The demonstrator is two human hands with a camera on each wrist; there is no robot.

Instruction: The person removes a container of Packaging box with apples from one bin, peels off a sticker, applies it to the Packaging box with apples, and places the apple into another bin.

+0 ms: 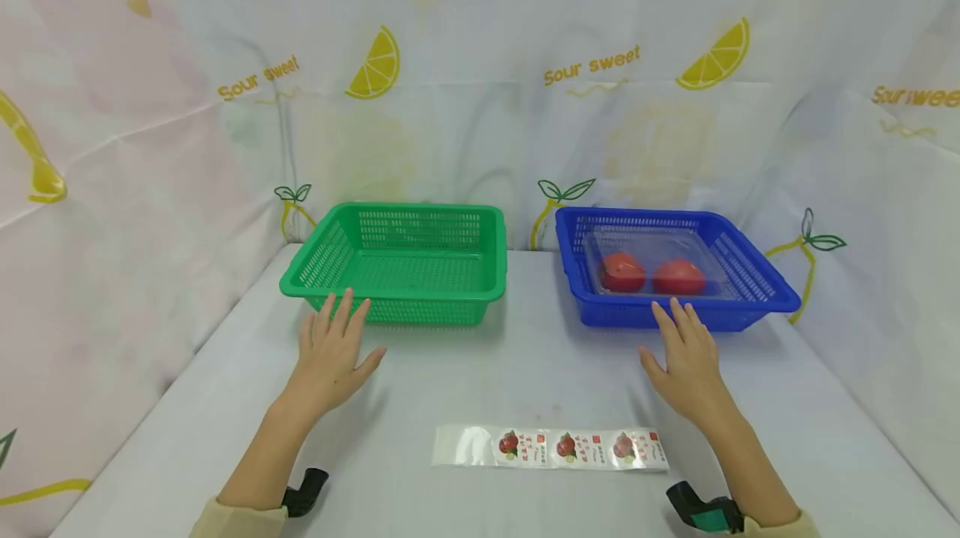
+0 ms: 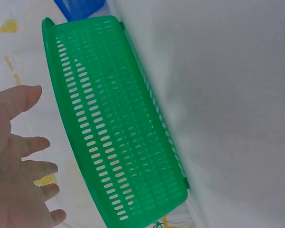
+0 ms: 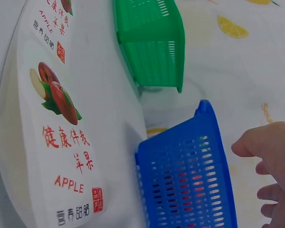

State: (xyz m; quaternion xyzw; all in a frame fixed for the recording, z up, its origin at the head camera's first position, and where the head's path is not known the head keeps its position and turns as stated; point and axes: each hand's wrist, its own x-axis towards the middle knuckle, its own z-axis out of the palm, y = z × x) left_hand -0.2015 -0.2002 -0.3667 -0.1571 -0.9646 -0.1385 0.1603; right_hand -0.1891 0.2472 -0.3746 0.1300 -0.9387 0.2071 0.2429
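My left hand (image 1: pixel 330 363) is held with straight, spread fingers in front of the green basket (image 1: pixel 420 309); nothing is in it. In front of the blue basket (image 1: pixel 622 317), my right hand (image 1: pixel 686 367) is likewise spread and holds nothing. Inside the blue basket lies a clear plastic box (image 1: pixel 660 242) with two round red fruits (image 1: pixel 678 277). No contents show in the green basket. A strip of apple stickers (image 1: pixel 566 448) lies on the table between my forearms, and in the right wrist view its printed labels (image 3: pixel 66 161) read "APPLE".
The white-covered table (image 1: pixel 525 371) carries both baskets side by side at its back edge, with a gap between them. Behind and beside it hangs a lemon-patterned cloth (image 1: pixel 465 38). Black straps (image 1: pixel 303 492) are at both wrists.
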